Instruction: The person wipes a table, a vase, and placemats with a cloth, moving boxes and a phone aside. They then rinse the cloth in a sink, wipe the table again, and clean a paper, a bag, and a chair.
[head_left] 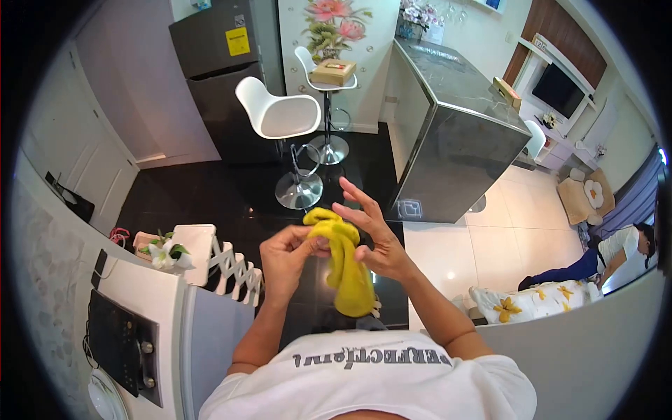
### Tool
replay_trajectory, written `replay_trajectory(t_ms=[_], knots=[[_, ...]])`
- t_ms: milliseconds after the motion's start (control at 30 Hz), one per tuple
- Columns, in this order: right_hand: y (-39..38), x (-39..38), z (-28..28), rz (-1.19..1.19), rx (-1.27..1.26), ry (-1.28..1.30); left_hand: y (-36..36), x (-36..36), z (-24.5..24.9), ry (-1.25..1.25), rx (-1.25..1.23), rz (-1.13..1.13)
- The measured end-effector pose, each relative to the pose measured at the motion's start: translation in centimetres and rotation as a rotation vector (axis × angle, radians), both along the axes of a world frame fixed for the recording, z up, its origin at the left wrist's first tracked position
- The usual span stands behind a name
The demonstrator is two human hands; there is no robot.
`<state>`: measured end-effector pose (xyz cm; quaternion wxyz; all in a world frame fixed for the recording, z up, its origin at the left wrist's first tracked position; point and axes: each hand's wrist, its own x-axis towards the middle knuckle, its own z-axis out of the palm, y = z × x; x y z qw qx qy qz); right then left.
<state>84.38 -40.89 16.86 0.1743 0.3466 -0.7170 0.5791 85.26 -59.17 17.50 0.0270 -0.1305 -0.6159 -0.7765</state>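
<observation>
A bunched yellow cloth [344,269] hangs in front of my chest, its lower end drooping in a rounded fold. My left hand [288,255] pinches the upper part of it between thumb and fingers. On the other side, my right hand [378,241] has its fingers stretched out and apart. Its thumb is close to the cloth's right edge; whether it touches is hard to tell.
Two white bar stools [283,115] stand ahead, one bearing a cardboard box [333,71]. A dark-topped counter [462,84] is right, a fridge [220,84] behind left. A stove [126,346] and folding rack [234,269] lie left. Another person [619,252] bends far right.
</observation>
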Motion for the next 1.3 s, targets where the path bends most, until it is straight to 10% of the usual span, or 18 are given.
replay_trajectory(t_ms=[400, 667, 733, 800, 833, 900, 1133, 1300], knots=[[17.7, -19.5, 0.8, 0.144, -0.010, -0.309, 17.7, -16.0, -2.6, -0.017, -0.115, 0.036], [38.4, -41.1, 3.6, -0.573, 0.332, 0.236, 24.4, -28.6, -5.3, 0.030, -0.182, 0.212], [43.2, -44.8, 1.1, -0.845, 0.782, 0.313, 26.7, -31.4, -4.9, 0.000, -0.215, 0.193], [47.9, -49.4, -4.0, -0.575, 0.968, -0.215, 30.0, -34.3, -4.8, 0.139, -0.298, 0.247], [55.6, -56.2, -15.5, -0.565, 1.131, 0.307, 31.7, -35.7, -5.0, 0.165, -0.392, 0.252], [50.7, -53.0, -9.5, -0.656, 0.941, -0.070, 36.0, -38.3, -5.7, 0.258, -0.571, 0.289], [56.8, -71.9, -10.5, -0.547, 1.026, 0.153, 51.8, -46.2, -7.2, 0.298, -0.735, 0.131], [60.5, -86.8, -9.8, -0.532, 1.066, 0.016, 58.3, -49.4, -7.7, 0.059, -1.070, 0.469]])
